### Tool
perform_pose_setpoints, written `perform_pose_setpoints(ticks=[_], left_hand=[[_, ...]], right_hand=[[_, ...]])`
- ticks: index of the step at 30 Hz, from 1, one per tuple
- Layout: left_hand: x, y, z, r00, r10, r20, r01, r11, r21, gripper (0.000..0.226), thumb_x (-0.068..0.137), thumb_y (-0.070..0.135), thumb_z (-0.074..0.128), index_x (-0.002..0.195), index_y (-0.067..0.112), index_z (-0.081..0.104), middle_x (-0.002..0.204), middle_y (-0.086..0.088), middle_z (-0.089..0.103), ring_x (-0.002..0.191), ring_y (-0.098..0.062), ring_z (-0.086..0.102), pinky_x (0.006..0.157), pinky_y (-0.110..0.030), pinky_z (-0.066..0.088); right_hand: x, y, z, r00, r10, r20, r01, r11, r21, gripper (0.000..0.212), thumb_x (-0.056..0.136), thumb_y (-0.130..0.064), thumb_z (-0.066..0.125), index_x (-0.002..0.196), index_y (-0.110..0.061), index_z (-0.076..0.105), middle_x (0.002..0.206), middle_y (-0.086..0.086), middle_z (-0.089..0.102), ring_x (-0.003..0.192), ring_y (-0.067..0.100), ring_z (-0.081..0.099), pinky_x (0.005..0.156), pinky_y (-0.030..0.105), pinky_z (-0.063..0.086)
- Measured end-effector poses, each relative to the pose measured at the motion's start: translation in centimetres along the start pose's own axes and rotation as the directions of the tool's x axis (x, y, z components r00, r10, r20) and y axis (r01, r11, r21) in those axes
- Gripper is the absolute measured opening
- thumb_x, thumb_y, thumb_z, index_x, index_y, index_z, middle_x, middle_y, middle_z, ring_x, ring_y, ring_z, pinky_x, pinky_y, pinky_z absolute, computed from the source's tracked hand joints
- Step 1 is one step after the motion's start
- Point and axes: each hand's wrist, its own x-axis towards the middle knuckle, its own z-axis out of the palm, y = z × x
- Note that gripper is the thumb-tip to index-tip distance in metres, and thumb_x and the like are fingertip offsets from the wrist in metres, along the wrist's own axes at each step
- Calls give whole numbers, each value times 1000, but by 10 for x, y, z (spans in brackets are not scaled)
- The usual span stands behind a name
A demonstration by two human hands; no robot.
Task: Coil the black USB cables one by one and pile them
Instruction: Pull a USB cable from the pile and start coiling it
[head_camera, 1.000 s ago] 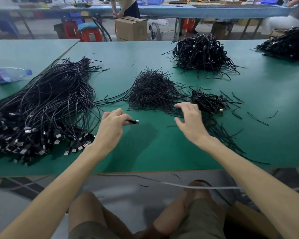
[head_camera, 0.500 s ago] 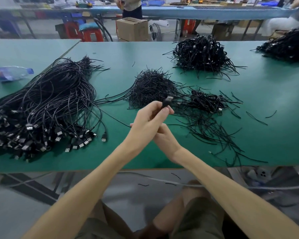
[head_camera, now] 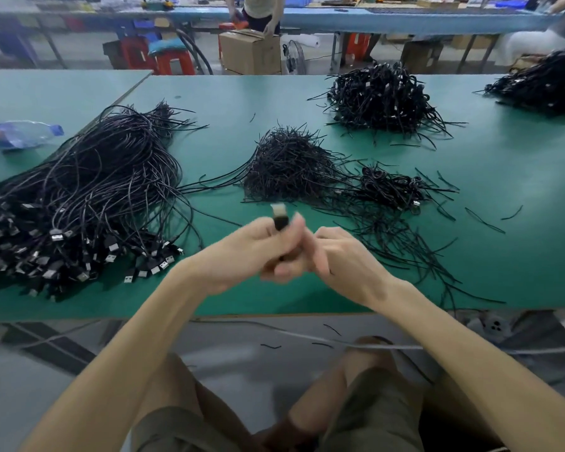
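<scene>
Coiling was the step in hand: 1 USB cable [head_camera: 280, 219] was up off the desk [head_camera: 519, 256], above its near edge at about the middle. Left hand [head_camera: 242, 256] pinched the cable just below the plug, which stood up above the fingers. Right hand [head_camera: 346, 261] lay against the left, fingers curled; whether it gripped cord could not be told, since motion blur smeared both.

Judgement: even loops needed the left pinch fixed as anchor, with the right feeding cord in turns of 1 size, no twist. The finished coil probably belonged on the small coiled pile [head_camera: 388, 187], right of centre. Uncoiled stock [head_camera: 79, 197] lay at the left edge.

Cord below the plug was hidden behind the hands, so any loops formed could not be counted. The far-right heap [head_camera: 542, 83] was cut off by the frame.
</scene>
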Motion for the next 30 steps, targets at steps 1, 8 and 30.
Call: perform_pose_setpoints(ticks=[1, 8, 30], left_hand=[[0, -2, 1, 993, -83, 86, 71, 988, 137, 55, 106, 48, 33, 97, 12, 73, 60, 2, 46, 52, -17, 37, 52, -22, 34], [5, -17, 6, 875, -483, 19, 370, 694, 618, 46, 109, 38, 38, 105, 5, 69, 77, -1, 73, 57, -17, 63, 71, -25, 50], [-13, -48, -8, 971, -128, -204, 102, 985, -137, 52, 109, 36, 24, 159, 21, 28, 161, 9, 36, 147, -5, 34, 123, -26, 21]], right_hand=[[1, 2, -3, 999, -35, 10, 36, 997, -72, 39, 96, -25, 40, 80, -7, 70, 69, -2, 65, 79, 23, 56, 88, 42, 51], [5, -3, -9, 987, -78, 137, 97, 986, -137, 13, 87, -16, 61, 76, -11, 68, 78, 4, 67, 92, 27, 62, 105, 37, 44], [9, -30, -1, 974, 218, -69, -135, 790, 598, 31, 107, -19, 50, 79, -12, 61, 59, -13, 43, 53, 11, 32, 53, 27, 28]])
